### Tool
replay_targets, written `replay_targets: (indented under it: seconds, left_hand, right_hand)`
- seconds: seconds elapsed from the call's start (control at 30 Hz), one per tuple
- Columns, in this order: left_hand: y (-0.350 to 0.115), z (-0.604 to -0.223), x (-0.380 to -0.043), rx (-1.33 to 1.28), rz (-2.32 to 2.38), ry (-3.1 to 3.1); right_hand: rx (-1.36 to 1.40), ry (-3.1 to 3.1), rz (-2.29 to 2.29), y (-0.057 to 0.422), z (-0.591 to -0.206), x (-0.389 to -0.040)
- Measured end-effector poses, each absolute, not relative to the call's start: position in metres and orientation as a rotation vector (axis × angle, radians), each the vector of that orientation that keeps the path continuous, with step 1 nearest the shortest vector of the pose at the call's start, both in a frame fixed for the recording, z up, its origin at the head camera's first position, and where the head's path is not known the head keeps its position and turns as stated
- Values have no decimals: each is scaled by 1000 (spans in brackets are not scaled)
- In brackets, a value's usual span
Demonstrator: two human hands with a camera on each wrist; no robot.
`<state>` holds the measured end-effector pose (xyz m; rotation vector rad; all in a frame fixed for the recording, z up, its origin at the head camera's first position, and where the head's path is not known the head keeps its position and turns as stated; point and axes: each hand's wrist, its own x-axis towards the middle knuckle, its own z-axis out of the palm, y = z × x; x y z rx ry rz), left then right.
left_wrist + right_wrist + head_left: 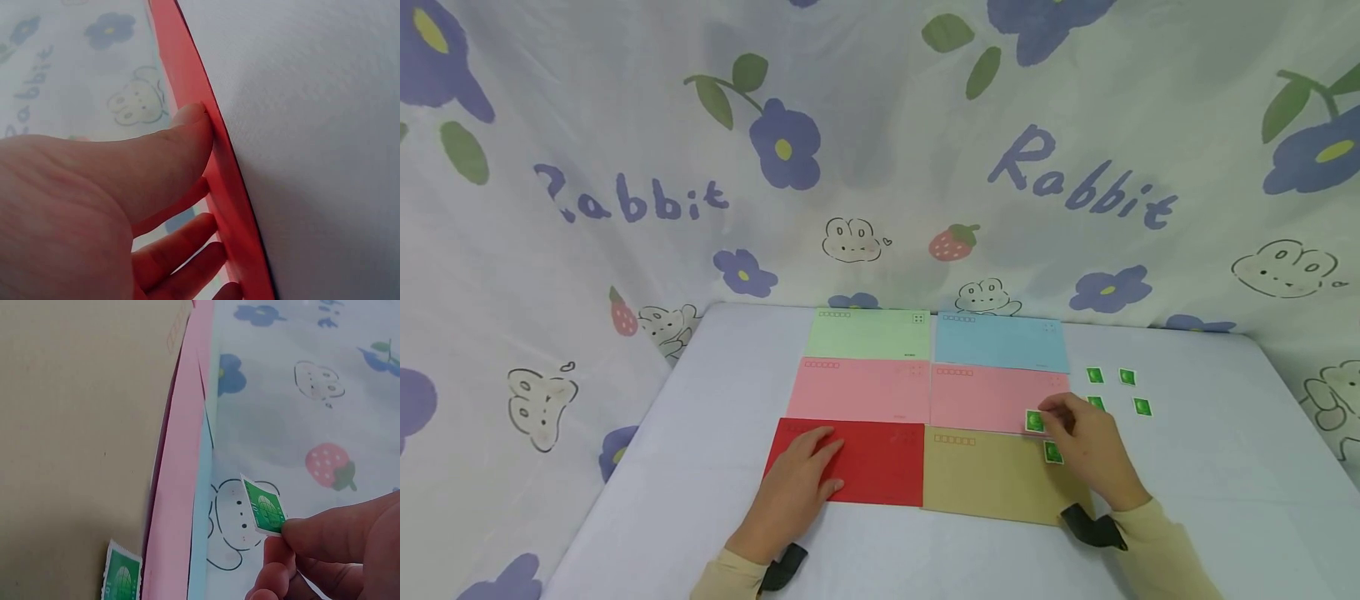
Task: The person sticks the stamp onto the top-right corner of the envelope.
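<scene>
Your right grip pinches a stamp near one corner; a hold that slight could let it twist or drop if your fingertips loosen. It sits just left of them, right of centre in the head view. A second stamp lies below on the tan envelope, where a brushing knuckle might shift it. Your left grip, fingers relaxed, rests on the red envelope, lower centre.

White-covered table: red envelope sits under left hand, tan envelope extends left from below right hand. Two pink envelopes lie just beyond the hands; pale green envelope, light blue envelope farther out. Four green stamps lie beyond/right of right hand.
</scene>
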<state>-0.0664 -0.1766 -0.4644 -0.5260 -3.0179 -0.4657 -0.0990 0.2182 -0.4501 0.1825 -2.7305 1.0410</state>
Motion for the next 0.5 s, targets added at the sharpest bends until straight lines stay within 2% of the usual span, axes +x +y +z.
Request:
replay_targets:
  seconds: [0.5]
  left_hand:
    - [-177,-463,-67,-544,-454,-3013]
  right_hand:
    - [186,-2748,1091,200,-453,-100]
